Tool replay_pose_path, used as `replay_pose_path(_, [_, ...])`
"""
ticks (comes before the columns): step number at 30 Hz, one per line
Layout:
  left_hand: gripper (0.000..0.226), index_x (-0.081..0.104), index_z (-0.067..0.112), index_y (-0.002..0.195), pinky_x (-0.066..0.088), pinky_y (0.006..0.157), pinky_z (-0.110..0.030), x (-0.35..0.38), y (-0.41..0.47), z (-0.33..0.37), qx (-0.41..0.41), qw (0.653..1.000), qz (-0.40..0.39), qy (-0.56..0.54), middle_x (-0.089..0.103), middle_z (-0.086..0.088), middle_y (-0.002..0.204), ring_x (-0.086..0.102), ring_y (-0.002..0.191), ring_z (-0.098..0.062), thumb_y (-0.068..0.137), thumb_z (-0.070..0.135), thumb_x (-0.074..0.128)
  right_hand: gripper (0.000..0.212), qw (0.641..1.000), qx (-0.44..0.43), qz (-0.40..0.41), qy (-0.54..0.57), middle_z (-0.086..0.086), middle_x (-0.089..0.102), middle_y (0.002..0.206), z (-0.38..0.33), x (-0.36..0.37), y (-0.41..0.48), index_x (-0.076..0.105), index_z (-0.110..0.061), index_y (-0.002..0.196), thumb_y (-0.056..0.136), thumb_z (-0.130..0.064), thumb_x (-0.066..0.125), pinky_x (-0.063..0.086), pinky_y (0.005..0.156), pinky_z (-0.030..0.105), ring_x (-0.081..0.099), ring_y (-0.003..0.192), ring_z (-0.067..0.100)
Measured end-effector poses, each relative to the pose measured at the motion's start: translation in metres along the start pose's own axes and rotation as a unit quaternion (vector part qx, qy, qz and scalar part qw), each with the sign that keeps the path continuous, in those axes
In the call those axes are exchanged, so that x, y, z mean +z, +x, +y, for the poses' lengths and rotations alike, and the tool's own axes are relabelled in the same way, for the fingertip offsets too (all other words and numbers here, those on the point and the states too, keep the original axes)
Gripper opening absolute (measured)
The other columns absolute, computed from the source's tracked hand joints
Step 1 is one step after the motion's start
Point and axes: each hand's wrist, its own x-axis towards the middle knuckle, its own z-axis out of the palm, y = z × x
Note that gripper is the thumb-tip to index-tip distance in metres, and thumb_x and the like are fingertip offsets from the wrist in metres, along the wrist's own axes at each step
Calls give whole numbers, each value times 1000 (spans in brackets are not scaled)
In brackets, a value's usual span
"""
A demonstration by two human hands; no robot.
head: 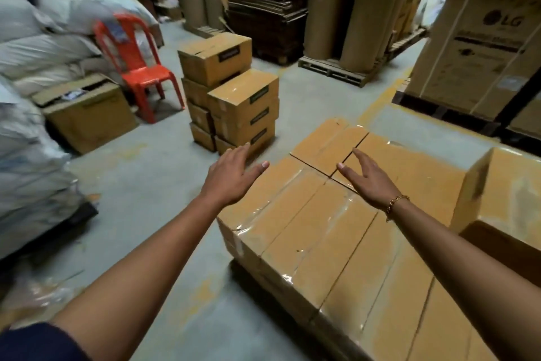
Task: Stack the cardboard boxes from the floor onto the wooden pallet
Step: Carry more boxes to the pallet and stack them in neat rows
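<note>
Head view: both arms out ahead, nothing held. Left hand [231, 173] is flat with fingers straight and thumb splayed. Right hand [370, 177] is the same, palm turned inward, over the pallet layer [322, 231]. A chain bracelet [395, 203] sits on the right wrist.

Layout:
- Floor stack [234, 103] at 12 o'clock, on bare concrete, well apart from the hands. Two columns touching, rear one taller.
- Top box [215, 57] on the rear column looks slightly askew on the box under it.
- Pallet layer runs from 1 to 5 o'clock, a tight flat row of taped cartons. The wooden pallet is hidden under it; can't confirm its edges.
- One second-tier box [503, 199] at 3 o'clock.
- Red chair [137, 67] and open carton [87, 114] at 10 to 11 o'clock, near the stack but not touching it.

Handling, my read:
- Corrugated, sealed, square corners, so stiff enough for a two-hand side clamp.
- Glossy tape over the top seam and down the ends, likely slick. Grip on bare cardboard, not on tape.
- Weight unknown. No sag or crush in the lower boxes, so probably moderate.
- Best hold is palms on the two short ends, low, with fingers hooked under the bottom edge.
- Take the top box first. Pulling from the front column [243, 91] risks nudging the taller one.
</note>
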Motion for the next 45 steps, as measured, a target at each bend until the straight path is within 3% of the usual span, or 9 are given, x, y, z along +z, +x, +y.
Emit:
replay_pose_path(8, [85, 28, 25, 163, 26, 121, -51, -87, 39, -146, -58, 998, 21, -1, 30, -2, 168, 26, 155, -26, 95, 77, 33, 77, 997, -16, -21, 70, 1, 25, 169, -116, 90, 74, 24, -20, 162, 101, -59, 49, 25, 121, 40, 26, 154, 22])
replay_pose_path(15, [83, 28, 24, 162, 25, 122, -52, -106, 108, -228, -98, 994, 35, -40, 29, -3, 168, 25, 155, -27, 96, 75, 34, 77, 995, -36, -56, 79, 2, 25, 169, -185, 146, 163, 24, -20, 163, 101, -58, 51, 24, 122, 40, 25, 154, 21])
replay_pose_path(32, [91, 38, 24, 158, 26, 123, -49, -157, 367, -385, -169, 980, 18, -101, 35, -4, 165, 31, 152, -25, 87, 80, 31, 76, 984, -28, -108, 137, -1, 30, 167, -306, 237, 456, 30, -24, 161, 99, -62, 50, 30, 121, 42, 32, 152, 22])
replay_pose_path(40, [81, 36, 27, 159, 27, 122, -48, -160, 499, -461, -151, 981, -15, -121, 34, -2, 166, 31, 152, -25, 94, 74, 35, 72, 981, 17, -95, 167, -1, 37, 163, -342, 285, 572, 34, -21, 159, 100, -57, 52, 33, 112, 35, 39, 147, 20])
replay_pose_path(45, [73, 37, 26, 159, 27, 121, -46, -164, 587, -514, -152, 976, -55, -147, 34, -2, 166, 32, 152, -25, 100, 68, 39, 70, 974, 64, -88, 200, 0, 40, 162, -370, 321, 644, 37, -21, 157, 99, -57, 54, 33, 115, 35, 41, 145, 19])
